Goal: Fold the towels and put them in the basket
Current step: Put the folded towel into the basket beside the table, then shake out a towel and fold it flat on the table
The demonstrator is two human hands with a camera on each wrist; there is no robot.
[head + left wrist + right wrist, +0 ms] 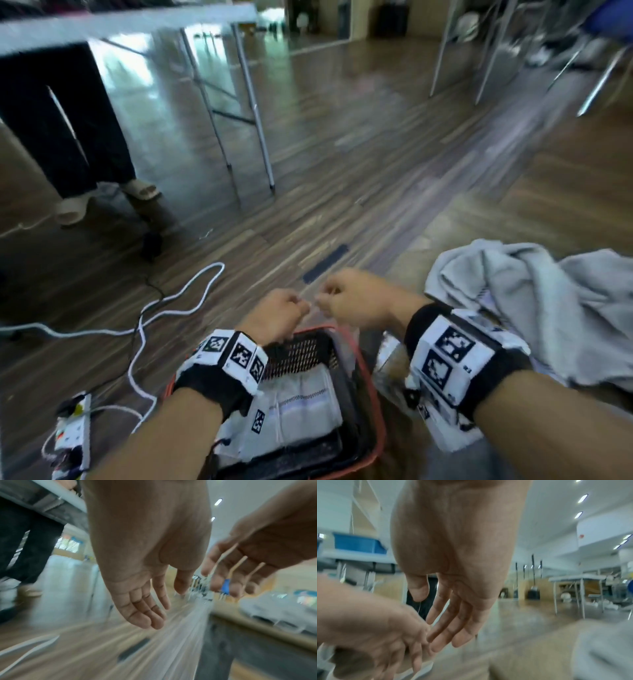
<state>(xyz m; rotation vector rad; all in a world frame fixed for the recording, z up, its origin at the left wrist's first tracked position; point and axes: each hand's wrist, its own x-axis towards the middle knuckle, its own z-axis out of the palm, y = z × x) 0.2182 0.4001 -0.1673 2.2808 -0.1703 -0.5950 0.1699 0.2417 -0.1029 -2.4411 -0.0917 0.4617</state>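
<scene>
A red-rimmed basket (pixel 368 387) with dark mesh walls stands low in the head view, below my wrists. A folded white-grey towel (pixel 305 401) lies flat inside it. To the right, a heap of crumpled grey towels (pixel 534 308) lies on a surface. My left hand (pixel 284 315) and right hand (pixel 356 301) hover close together above the basket's far end, almost touching. The wrist views show the left hand (pixel 145 595) and right hand (pixel 453 601) with loose, nearly straight fingers that hold nothing. The pictures are blurred by motion.
A white cable (pixel 178 294) loops over the wooden floor at left, near a power strip (pixel 73 431). A folding table's metal legs (pixel 253 113) and a person's dark trouser legs (pixel 68 120) stand beyond. Chair legs (pixel 489 51) are at the back right.
</scene>
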